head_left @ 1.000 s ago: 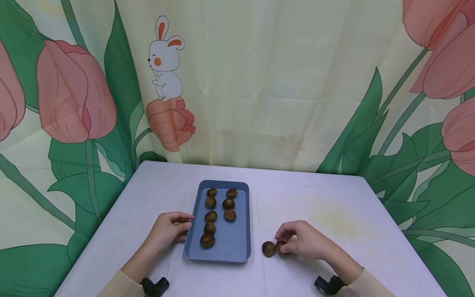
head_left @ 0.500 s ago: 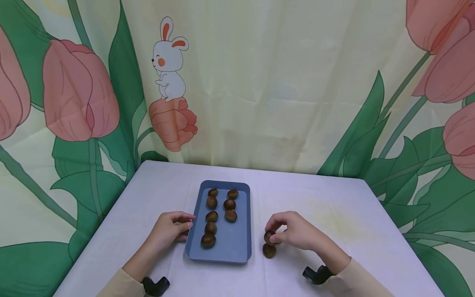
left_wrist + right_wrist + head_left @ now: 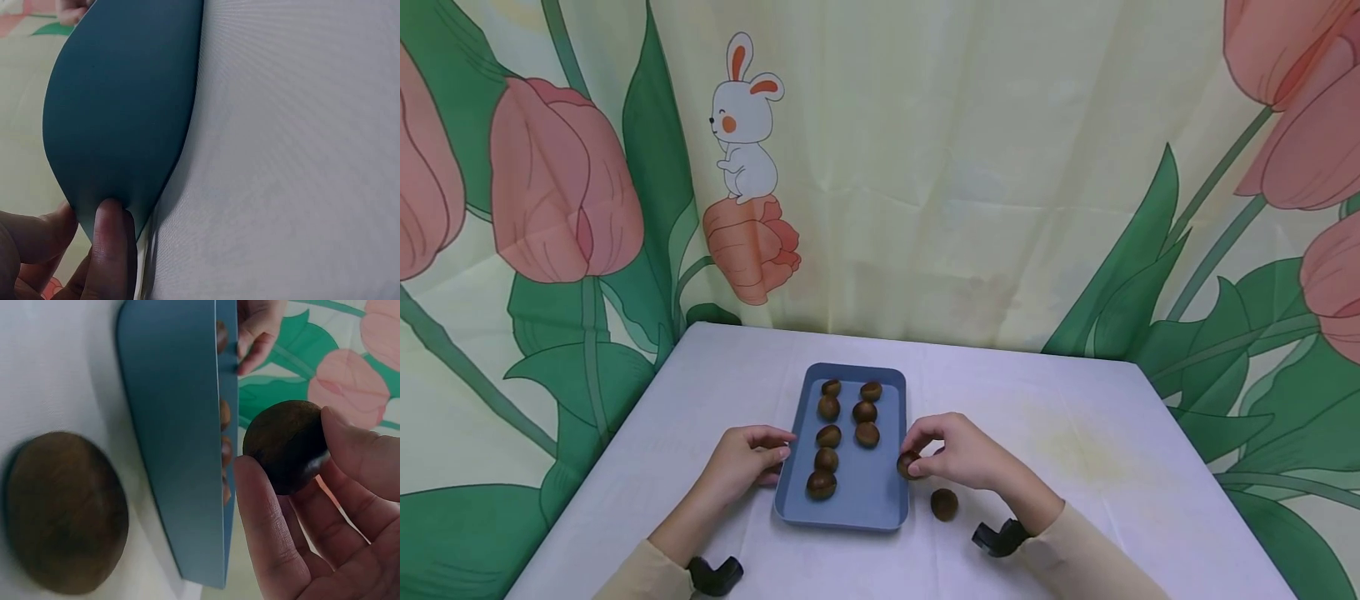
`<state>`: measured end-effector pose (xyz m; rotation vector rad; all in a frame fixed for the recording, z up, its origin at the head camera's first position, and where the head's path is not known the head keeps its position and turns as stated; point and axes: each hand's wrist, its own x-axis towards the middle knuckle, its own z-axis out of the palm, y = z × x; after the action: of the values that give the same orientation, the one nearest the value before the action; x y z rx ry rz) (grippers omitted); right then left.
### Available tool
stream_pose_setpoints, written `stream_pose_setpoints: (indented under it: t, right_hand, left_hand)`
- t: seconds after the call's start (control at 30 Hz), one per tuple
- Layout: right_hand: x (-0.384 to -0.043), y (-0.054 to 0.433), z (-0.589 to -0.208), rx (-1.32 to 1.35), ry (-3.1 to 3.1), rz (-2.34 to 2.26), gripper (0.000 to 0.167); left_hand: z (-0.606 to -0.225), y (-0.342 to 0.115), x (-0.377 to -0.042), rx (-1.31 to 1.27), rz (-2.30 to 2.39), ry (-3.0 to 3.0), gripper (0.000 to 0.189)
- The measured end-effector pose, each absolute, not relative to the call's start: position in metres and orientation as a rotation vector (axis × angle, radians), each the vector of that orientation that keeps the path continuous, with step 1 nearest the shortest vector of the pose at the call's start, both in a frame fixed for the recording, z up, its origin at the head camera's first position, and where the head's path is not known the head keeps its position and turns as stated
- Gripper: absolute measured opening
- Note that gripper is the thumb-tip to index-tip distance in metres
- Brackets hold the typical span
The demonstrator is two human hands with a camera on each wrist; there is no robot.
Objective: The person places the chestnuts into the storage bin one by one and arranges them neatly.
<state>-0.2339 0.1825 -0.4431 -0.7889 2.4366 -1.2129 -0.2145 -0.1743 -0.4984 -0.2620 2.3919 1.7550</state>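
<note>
My right hand (image 3: pixel 958 450) pinches a chestnut (image 3: pixel 285 447) between thumb and fingertips, right at the right rim of the blue tray (image 3: pixel 850 508). In the right wrist view the chestnut is held up beside the tray's outer wall. A second chestnut (image 3: pixel 943 504) lies on the white cloth, just right of the tray. At the tray's left edge, my left hand (image 3: pixel 748 462) holds the rim; the left wrist view has its fingers (image 3: pixel 109 250) against the outer wall. Inside the tray, several chestnuts (image 3: pixel 822 485) form a left column and three chestnuts (image 3: pixel 865 412) a right one.
A white cloth (image 3: pixel 1037 400) covers the table, whose far edge meets a curtain (image 3: pixel 925 167) printed with tulips and a rabbit. Black camera mounts (image 3: pixel 715 575) sit at both wrists.
My right hand has picked up one of the two chestnuts on the cloth and carried it left to the tray's right rim. The left hand stays at the tray.
</note>
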Motion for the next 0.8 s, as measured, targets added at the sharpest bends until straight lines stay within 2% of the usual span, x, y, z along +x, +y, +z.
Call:
stream_pose_setpoints:
  t: [0.8]
  right_hand:
    - [-0.249,0.127,-0.463,-0.885,2.514,-1.111,0.021]
  left_hand:
    - [-0.498,-0.174,-0.215,-0.279,1.753,2.386,0.022]
